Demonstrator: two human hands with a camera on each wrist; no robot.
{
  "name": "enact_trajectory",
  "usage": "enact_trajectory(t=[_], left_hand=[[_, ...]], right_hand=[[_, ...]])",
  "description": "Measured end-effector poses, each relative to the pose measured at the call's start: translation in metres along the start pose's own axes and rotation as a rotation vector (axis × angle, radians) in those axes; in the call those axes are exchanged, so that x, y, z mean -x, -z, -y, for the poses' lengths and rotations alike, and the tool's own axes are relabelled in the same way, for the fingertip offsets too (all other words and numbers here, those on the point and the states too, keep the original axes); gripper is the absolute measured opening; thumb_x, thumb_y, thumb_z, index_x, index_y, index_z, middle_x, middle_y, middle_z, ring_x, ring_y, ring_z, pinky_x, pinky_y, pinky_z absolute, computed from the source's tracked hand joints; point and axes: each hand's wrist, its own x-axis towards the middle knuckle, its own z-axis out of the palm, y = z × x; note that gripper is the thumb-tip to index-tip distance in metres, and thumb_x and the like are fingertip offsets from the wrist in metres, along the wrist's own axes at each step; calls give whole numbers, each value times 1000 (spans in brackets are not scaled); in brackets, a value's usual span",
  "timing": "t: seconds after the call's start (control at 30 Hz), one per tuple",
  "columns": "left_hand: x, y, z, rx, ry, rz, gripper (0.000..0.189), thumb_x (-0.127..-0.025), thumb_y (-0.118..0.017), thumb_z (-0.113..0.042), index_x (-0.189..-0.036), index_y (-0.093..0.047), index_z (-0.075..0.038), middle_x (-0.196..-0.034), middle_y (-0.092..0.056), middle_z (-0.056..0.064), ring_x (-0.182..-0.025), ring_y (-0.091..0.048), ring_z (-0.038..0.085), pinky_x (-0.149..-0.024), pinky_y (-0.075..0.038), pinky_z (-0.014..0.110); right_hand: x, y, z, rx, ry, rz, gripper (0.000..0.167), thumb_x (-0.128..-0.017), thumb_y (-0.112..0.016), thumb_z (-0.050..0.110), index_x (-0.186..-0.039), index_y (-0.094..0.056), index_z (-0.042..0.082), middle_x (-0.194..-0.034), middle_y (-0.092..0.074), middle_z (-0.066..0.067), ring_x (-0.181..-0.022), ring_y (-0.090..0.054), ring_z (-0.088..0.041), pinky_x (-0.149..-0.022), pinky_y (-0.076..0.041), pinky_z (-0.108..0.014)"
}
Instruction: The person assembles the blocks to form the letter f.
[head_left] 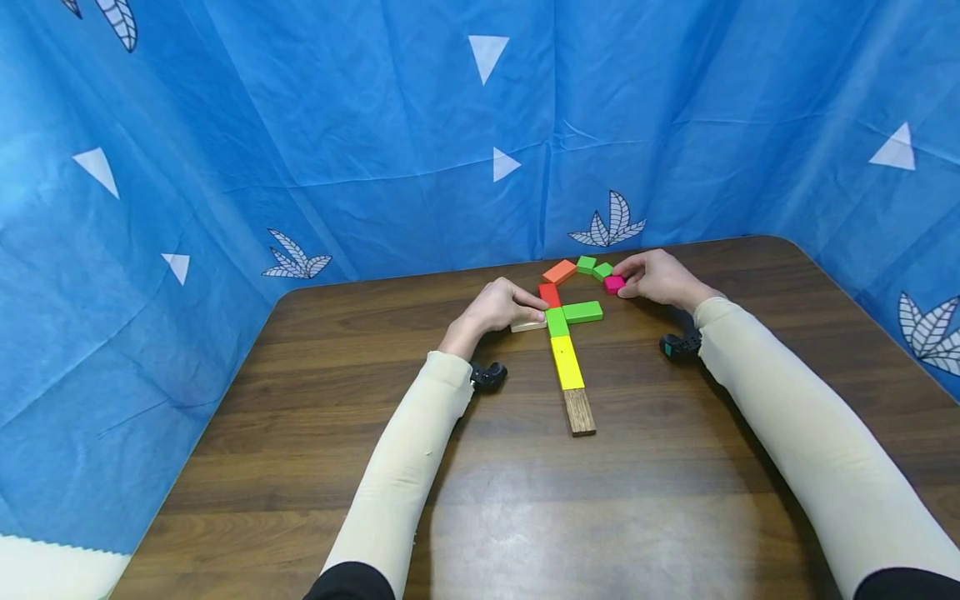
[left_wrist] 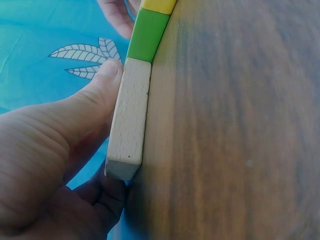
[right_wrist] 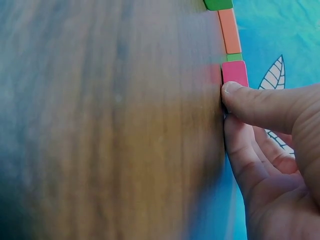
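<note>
My left hand [head_left: 497, 307] grips a pale wooden block [left_wrist: 129, 115], its thumb along one side and its fingers curled at the outer end. The block's inner end meets an upright-lying green block [head_left: 557, 322]. Between the thumb and fingers of my right hand [head_left: 658, 277] is a pink block [head_left: 614, 285], with the thumb tip on its face in the right wrist view. Two small green blocks [head_left: 602, 271] and an orange block [head_left: 559, 272] curve away from the pink one toward a red block [head_left: 550, 295], which adjoins the green block.
Another green block [head_left: 582, 312] extends to the right. Below the green junction, a yellow block [head_left: 567, 363] and a brown wooden block [head_left: 580, 412] form a line toward me. A brown table [head_left: 315, 467] carries everything, and a blue patterned curtain [head_left: 337, 125] hangs behind it.
</note>
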Motion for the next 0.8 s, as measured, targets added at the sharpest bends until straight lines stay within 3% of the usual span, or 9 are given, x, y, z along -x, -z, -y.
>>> enact_trajectory(t=[0.27,0.43,0.67,0.8], left_hand=[[0,-1,0,-4,-3,4,24,-84,-87,-35,-108,-83,-32,-118,-78,-3,-120,-64,13,-99,-52,29],[-1,-2,0,1,-13,8,26,-84,-87,-35,-109,-83,-32,-119,-78,-4,-122,-63,13,-101,-52,29],[1,3,3,54,4,21,33,-85,-86,-35,-117,-80,-35,-129,-73,-6,-129,-59,15,-107,-49,34],[4,7,6,27,7,17,38,-86,-85,-38,-123,-77,-34,-132,-72,-7,-131,-58,15,-108,-48,36]], right_hand=[[2,1,-1,-7,3,-6,44,-91,-76,7,-133,-65,0,-121,-68,-22,-96,-64,-29,-77,-52,-27],[4,3,-3,-19,8,-3,46,-91,-77,7,-135,-63,0,-126,-64,-22,-99,-66,-29,-79,-53,-25],[5,3,-5,-35,17,4,50,-94,-75,8,-140,-58,1,-135,-59,-23,-111,-67,-35,-95,-56,-42],[9,1,-3,-22,21,12,52,-95,-74,12,-142,-57,3,-137,-58,-23,-113,-66,-36,-99,-55,-48]])
